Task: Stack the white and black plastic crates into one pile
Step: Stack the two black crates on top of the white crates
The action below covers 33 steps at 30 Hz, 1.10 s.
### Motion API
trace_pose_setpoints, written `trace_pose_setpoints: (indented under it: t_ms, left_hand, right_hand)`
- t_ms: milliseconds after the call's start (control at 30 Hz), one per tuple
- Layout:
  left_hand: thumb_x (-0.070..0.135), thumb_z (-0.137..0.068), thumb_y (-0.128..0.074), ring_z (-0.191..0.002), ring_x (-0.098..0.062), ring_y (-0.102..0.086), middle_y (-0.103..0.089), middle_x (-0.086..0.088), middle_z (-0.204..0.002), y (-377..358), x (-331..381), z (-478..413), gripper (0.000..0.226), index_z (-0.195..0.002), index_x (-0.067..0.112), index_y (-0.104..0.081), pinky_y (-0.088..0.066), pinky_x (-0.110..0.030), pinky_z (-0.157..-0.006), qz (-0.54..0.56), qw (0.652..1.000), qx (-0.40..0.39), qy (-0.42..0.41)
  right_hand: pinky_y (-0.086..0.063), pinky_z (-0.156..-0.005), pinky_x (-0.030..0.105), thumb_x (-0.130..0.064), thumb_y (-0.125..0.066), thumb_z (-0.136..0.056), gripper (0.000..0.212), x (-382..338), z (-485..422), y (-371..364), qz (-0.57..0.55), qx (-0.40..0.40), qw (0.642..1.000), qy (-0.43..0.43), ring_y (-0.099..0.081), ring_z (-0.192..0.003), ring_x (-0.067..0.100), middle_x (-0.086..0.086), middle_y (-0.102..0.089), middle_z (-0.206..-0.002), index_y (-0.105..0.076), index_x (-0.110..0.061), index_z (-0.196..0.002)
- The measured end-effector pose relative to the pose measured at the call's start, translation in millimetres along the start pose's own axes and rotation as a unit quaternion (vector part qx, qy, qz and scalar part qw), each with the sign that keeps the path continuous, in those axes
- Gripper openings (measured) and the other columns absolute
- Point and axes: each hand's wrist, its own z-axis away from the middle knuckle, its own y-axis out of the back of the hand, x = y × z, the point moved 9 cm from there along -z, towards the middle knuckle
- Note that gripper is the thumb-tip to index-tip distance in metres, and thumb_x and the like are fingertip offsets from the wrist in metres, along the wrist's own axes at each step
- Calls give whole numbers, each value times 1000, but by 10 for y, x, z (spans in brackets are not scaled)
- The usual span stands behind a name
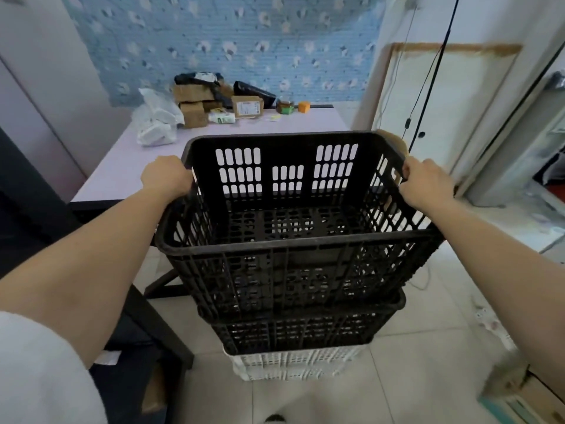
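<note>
Top black crate (293, 209): my left hand (166, 179) is closed over its left rim, my right hand (423, 182) closed over its right rim. It sits partly nested in a second black crate (299, 328), which rests on a white crate (293, 364) on the tiled floor (412, 377). The pile stands just in front of the lilac table (128, 166); cardboard boxes (195, 107) sit at the table's far end.

Crates piled on floor, before table.
Top crate (293, 215) nests in second crate (302, 325), over bottom crate (290, 364); boxes (195, 102) on table (122, 166) behind.
</note>
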Motion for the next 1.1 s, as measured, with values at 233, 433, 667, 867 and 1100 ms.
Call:
trace_pose_setpoints:
  t_ms: [233, 433, 667, 867, 1100]
  left_hand:
    - [26, -95, -44, -110, -44, -57, -62, -28, -117, -6, -4, 26, 39, -113, -6, -59, -46, -42, -90, 17, 1000, 14, -4]
    - [27, -95, -43, -109, -46, -57, -61, -30, -117, -6, -14, 66, 41, -112, -7, -59, -47, -42, -89, 35, 999, 29, 7]
    - [25, -93, -44, -109, -47, -57, -60, -30, -116, 6, -56, 53, 40, -110, -8, -60, -47, -43, -88, 56, 998, 33, 23]
    - [27, -93, -45, -106, -49, -58, -60, -33, -114, -5, 24, 37, 43, -107, -10, -61, -48, -46, -88, 68, 997, 43, 4]
    - [28, -92, -44, -105, -48, -59, -62, -31, -112, -9, 29, 40, 44, -102, -10, -63, -49, -44, -86, 76, 996, 37, 1]
  right_hand:
    - [-44, -74, 40, -12, -50, -84, 23, 24, 21, 2, -2, 4, 1000, -1, -55, -98, 41, 21, -55, -108, -54, -9, -106]
    - [-42, -72, 38, -15, -51, -85, 17, 48, 8, -31, -7, 6, 1000, 5, -55, -96, 40, 19, -52, -102, -53, -9, -101]
    - [-37, -70, 35, -19, -54, -86, 11, 47, 16, -26, -17, 0, 1000, -4, -54, -89, 37, 15, -49, -93, -53, -11, -94]
    - [-39, -70, 35, -9, -51, -78, 19, 143, 104, -11, -11, -5, 1000, -28, -52, -86, 34, 17, -57, -103, -57, -12, -96]
    - [-40, -72, 36, -8, -52, -78, 19, 154, 101, -4, -10, 0, 1000, -24, -57, -100, 39, 20, -59, -107, -58, -12, -96]
